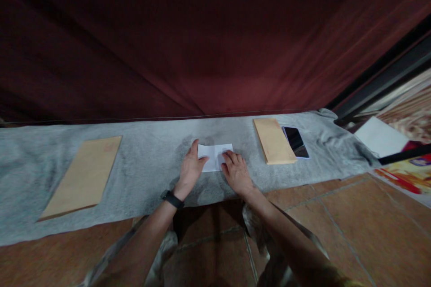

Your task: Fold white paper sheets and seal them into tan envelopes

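Note:
A small folded white paper (215, 153) lies on the grey cloth (148, 166) in front of me. My left hand (190, 168), with a black band on its wrist, rests on the paper's left edge, fingers stretched out and thumb raised beside it. My right hand (235, 171) lies flat on the paper's lower right part, fingers spread and pressing down. Neither hand lifts the paper off the cloth.
A brown envelope (84, 175) lies on the cloth at left. A stack of brown envelopes (273, 141) sits at right with a dark phone (296, 141) beside it. A white sheet (380, 136) and colourful print (409, 172) are far right. Red curtain behind, tiled floor below.

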{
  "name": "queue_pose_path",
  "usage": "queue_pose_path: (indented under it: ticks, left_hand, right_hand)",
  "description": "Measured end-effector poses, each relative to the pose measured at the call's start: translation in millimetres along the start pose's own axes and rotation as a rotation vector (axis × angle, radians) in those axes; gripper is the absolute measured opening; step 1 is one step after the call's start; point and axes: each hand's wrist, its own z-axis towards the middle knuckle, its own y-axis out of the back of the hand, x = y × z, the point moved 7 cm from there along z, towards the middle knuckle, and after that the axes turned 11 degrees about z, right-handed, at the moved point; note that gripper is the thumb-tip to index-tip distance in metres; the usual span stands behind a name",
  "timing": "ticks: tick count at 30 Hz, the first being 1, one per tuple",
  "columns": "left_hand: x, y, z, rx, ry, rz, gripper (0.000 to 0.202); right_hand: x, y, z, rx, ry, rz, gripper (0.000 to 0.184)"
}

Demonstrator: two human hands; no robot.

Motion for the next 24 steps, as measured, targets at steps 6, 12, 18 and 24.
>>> queue_pose_path:
  ticks: [6,12,18,24]
  left_hand:
    - [-2,5.6,-5,-0.069,-0.018,0.086,0.069]
    - [-19,11.3,-19,-0.185,-0.146,0.247,0.053]
    - [-47,-23.4,-57,-0.078,-0.484,0.277,0.054]
    - [-39,-31.9,-71,-0.054,-0.519,0.369,0.056]
  right_hand:
    - [2,-2,-2,-0.008,-0.024,-0.062,0.047]
    - [6,-1,-3,-0.008,-0.023,-0.061,0.048]
    - [-1,3,2,0.01,-0.024,-0.024,0.043]
    - [-11,8,10,0.053,-0.01,0.007,0.043]
